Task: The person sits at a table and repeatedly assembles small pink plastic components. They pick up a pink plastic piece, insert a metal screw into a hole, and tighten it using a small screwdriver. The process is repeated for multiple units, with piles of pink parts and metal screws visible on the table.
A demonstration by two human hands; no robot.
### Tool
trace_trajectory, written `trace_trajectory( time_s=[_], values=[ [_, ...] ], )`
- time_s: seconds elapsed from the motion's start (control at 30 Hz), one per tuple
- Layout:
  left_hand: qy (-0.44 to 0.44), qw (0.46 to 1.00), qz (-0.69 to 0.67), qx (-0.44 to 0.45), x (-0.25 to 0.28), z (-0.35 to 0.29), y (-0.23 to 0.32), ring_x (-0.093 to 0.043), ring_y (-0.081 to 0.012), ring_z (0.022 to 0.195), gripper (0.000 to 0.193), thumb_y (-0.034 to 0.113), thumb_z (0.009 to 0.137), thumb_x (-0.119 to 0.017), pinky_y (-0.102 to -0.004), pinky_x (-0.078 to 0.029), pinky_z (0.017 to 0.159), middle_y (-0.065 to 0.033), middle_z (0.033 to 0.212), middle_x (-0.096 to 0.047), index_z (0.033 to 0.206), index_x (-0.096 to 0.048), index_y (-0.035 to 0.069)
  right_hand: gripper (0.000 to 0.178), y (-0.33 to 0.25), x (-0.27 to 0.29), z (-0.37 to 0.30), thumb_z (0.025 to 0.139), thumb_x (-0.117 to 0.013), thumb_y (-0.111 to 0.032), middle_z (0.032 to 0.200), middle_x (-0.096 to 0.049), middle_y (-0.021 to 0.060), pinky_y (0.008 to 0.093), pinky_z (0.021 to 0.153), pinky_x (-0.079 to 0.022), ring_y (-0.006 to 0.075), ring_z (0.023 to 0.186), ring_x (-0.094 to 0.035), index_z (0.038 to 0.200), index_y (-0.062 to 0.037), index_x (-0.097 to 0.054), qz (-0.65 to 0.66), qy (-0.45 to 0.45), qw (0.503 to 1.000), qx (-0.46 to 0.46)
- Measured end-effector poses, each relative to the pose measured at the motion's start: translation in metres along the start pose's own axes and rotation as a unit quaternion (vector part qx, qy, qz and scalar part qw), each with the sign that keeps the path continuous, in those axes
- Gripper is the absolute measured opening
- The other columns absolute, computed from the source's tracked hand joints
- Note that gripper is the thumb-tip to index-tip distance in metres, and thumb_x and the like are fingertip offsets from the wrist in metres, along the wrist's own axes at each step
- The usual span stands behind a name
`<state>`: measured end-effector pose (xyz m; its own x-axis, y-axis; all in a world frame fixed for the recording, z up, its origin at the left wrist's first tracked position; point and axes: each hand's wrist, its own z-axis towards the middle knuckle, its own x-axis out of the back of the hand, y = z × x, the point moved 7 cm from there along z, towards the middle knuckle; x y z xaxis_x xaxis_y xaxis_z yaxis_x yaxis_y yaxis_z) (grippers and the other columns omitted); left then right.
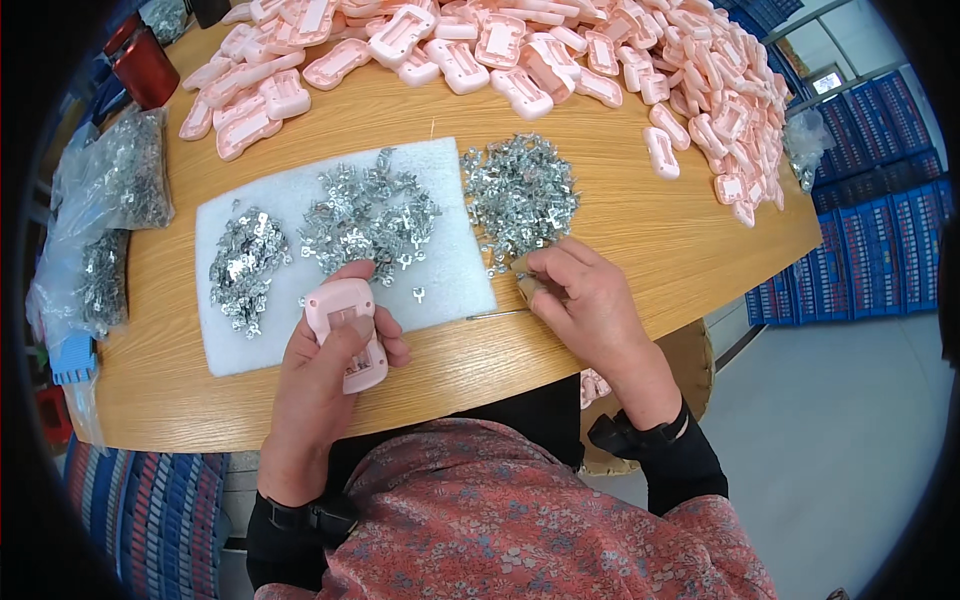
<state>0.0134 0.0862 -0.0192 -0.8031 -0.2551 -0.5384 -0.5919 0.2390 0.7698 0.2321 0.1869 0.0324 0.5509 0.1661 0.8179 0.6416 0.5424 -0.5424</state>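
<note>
My left hand point(312, 385) is wrapped around a pale pink plastic shell point(343, 298), thumb pressed over its recessed middle. The shell is tilted above the near edge of a white foam mat point(450, 295). Just right of the mat, my right hand point(603, 315) has thumb and forefinger drawn together, both tips in tan covers. Those fingertips are at the near edge of a heap of small silvery metal clips point(522, 195); whatever they pinch is too small to make out. Two more piles, flat metal pieces point(248, 262) and bent clips point(365, 215), lie on the mat.
A large heap of pink shells point(500, 45) covers the table's far side and far right. Clear bags of metal parts point(135, 175) and a red canister point(142, 62) stand at left. A thin metal rod point(495, 315) lies beside the mat. Blue racks point(860, 250) stand beyond the table.
</note>
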Motion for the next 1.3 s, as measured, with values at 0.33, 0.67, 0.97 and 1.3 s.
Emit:
trace_trajectory(
  time_s=[0.33, 0.67, 0.97, 1.3],
  values=[
    [-0.009, 0.999, 0.036, -0.004, -0.014, -0.003, 0.005, -0.064, -0.0152, 0.081, 0.051, 0.009, 0.095, -0.058, -0.0306, -0.053, 0.074, -0.0058, 0.092, -0.064, 0.143, -0.043, 0.004, 0.016, -0.006, -0.005, 0.012, 0.074, -0.072, -0.003, 0.083, -0.061, 0.0086, 0.0393, 0.071, -0.048, 0.0292, 0.079, -0.060, 0.089, -0.0055, -0.066, -0.009, 0.016, 0.997, 0.082],
    [-0.065, 0.992, 0.104, 0.008, -0.056, 0.021, 0.000, -0.060, -0.0114, 0.084, 0.053, 0.003, 0.090, -0.064, -0.0274, -0.052, 0.075, -0.0036, 0.101, -0.057, 0.140, -0.045, 0.004, 0.024, -0.059, 0.007, 0.005, 0.070, -0.074, -0.004, 0.084, -0.060, 0.0080, 0.0395, 0.073, -0.046, 0.0280, 0.083, -0.059, 0.092, -0.0057, -0.065, 0.074, -0.004, 0.979, 0.190],
    [-0.028, 0.996, 0.071, -0.040, -0.048, 0.027, -0.002, -0.058, -0.0107, 0.085, 0.051, 0.005, 0.092, -0.063, -0.0277, -0.052, 0.078, -0.0032, 0.103, -0.057, 0.140, -0.045, 0.006, 0.014, -0.032, -0.020, -0.004, 0.084, -0.069, -0.003, 0.081, -0.060, 0.0023, 0.0265, 0.062, -0.045, 0.0112, 0.069, -0.055, 0.097, -0.0015, -0.063, 0.282, -0.040, 0.957, -0.050],
    [-0.072, 0.995, -0.040, 0.051, -0.050, 0.020, -0.007, -0.065, -0.0167, 0.078, 0.044, 0.033, 0.104, -0.046, -0.0345, -0.057, 0.072, -0.0067, 0.092, -0.062, 0.139, -0.045, 0.005, 0.015, -0.030, -0.026, 0.004, 0.082, -0.070, -0.002, 0.071, -0.051, -0.0025, 0.0227, 0.059, -0.041, 0.0068, 0.065, -0.049, 0.095, -0.0030, -0.063, 0.333, -0.032, 0.939, -0.073]
  ],
)
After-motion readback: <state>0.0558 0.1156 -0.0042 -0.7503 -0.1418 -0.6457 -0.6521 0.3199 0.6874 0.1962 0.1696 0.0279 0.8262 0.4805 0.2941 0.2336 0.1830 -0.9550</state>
